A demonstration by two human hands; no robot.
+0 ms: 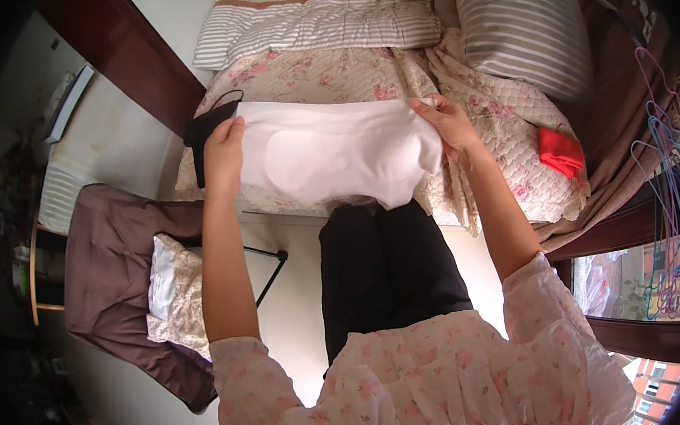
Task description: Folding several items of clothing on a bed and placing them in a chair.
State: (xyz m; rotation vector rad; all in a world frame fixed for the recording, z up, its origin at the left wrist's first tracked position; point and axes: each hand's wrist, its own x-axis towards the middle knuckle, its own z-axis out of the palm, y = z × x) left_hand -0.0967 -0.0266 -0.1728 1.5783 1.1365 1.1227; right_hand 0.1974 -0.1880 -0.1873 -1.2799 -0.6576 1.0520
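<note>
We hold a white garment (pixel 335 153) stretched between both hands above the near edge of the bed (pixel 501 132). Our left hand (pixel 224 146) has its grip pinched on the garment's left edge, and our right hand (pixel 446 122) pinches the right edge; the fingertips are tucked behind the cloth, so we cannot see them fully. A black item (pixel 199 132) peeks out behind the left hand, mostly hidden. A folded red cloth (pixel 560 153) lies well apart on the floral quilt (pixel 321 76).
</note>
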